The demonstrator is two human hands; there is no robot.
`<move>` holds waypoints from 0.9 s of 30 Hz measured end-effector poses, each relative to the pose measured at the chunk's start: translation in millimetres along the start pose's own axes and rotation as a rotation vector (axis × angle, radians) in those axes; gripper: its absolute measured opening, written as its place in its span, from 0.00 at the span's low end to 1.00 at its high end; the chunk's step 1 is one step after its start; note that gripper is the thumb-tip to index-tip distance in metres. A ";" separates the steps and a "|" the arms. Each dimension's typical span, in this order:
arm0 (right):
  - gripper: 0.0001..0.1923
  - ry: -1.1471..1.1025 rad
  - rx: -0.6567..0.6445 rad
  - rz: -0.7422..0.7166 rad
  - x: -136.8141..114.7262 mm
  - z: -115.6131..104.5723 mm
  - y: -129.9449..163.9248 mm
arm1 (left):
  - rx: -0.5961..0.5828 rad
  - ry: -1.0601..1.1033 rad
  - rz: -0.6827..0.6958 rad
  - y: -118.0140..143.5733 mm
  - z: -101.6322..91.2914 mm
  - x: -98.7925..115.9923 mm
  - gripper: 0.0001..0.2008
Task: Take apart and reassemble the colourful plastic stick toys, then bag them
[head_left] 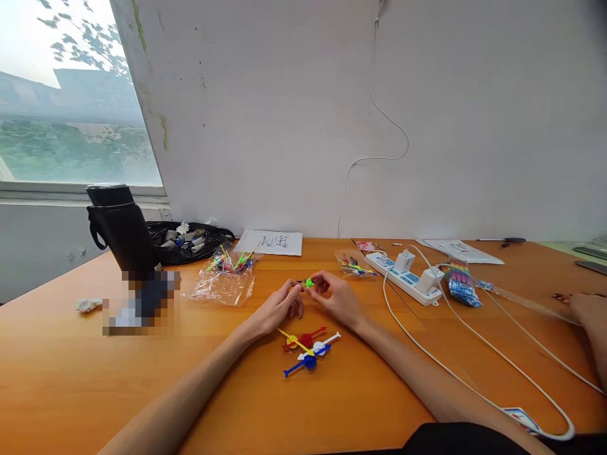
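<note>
Both forearms reach in low over the tabletop (71,379), hands meeting at its middle. The left hand (279,308) and right hand (337,299) pinch a small green piece (310,283) between their fingertips, just beyond the coloured plastic picks (309,349).

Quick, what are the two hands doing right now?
Left hand: closed, pinching the small green piece.
Right hand: closed, pinching the same green piece from the other side.
</note>
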State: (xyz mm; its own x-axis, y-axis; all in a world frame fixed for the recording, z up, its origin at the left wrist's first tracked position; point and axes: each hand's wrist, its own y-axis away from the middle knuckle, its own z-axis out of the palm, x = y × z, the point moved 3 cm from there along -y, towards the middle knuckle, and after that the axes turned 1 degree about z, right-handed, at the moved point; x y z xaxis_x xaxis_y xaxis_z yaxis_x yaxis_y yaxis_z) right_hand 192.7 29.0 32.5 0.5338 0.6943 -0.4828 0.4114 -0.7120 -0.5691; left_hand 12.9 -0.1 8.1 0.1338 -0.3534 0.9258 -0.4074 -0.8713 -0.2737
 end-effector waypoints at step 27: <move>0.14 0.576 0.041 0.305 42.5 -37.1 -2.5 | -0.286 -0.316 0.075 10.1 3.3 19.3 0.14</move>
State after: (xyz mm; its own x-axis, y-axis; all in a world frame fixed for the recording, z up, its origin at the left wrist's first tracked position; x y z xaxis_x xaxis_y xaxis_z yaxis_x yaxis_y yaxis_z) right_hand 241.8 56.4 38.0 0.9372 0.2863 -0.1993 0.1565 -0.8556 -0.4935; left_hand 14.4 -16.9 22.3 0.3456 -0.5380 0.7688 -0.6548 -0.7251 -0.2131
